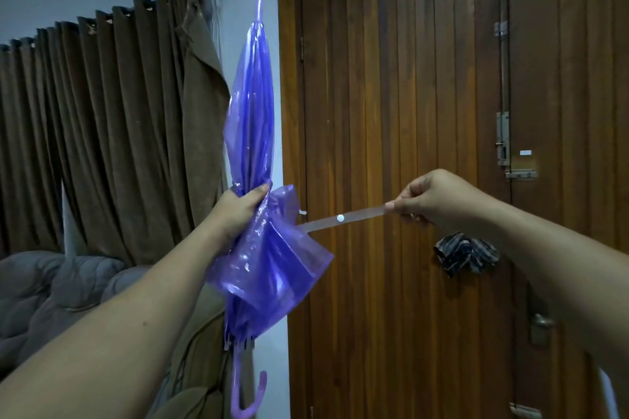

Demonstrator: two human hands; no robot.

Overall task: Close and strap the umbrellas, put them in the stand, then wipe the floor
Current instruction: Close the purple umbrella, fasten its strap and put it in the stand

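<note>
Hands [235, 214] [432, 197] — umbrella [252, 105], strap [340, 219] apparently unfastened.

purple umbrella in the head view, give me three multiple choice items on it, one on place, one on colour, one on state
1. Where does the left hand grip the purple umbrella?
A. at the tip
B. around the folded canopy, partway along its length
C. at the hooked handle

2. What colour is the snap button on the strap?
A. white
B. black
C. red

3. What state is the strap in?
A. wrapped round the canopy and snapped
C. pulled out straight to the side
B. hanging loose, untouched

Answers:
1. B, the fingers curl round the gathered plastic, far above the hooked handle at the bottom.
2. A, a white dot shows midway along the strap.
3. C, the right hand pinches its free end and holds it taut in front of the wooden door.
</note>
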